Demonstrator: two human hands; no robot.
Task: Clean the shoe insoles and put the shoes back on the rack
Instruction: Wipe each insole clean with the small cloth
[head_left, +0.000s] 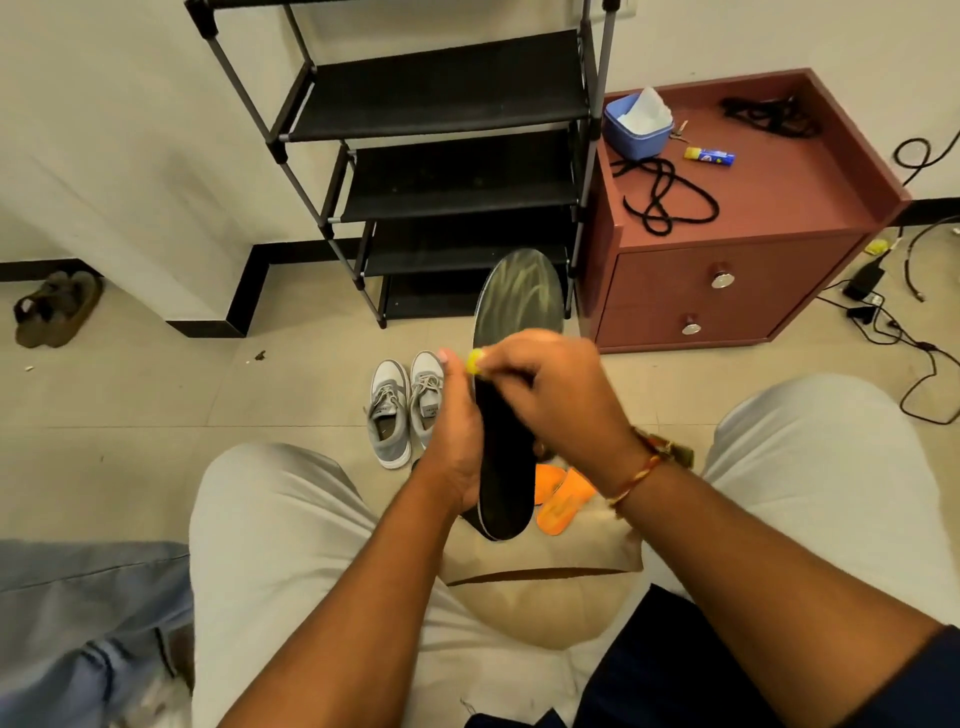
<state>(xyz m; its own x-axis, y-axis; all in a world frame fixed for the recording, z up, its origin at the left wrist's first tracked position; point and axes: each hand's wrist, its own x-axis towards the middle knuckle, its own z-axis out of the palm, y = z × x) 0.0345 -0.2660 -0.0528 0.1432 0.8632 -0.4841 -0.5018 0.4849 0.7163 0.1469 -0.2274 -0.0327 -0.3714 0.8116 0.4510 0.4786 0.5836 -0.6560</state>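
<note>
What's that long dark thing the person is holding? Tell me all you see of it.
It is a shoe insole, long, flat and round-ended, with a thin pale rim. Its near heel end looks black; the far toe end is greyish with pale streaks. It is held lengthways, toe pointing toward the shoe rack. The left hand grips its left edge; the right hand pinches a small yellow item at its middle.
</note>
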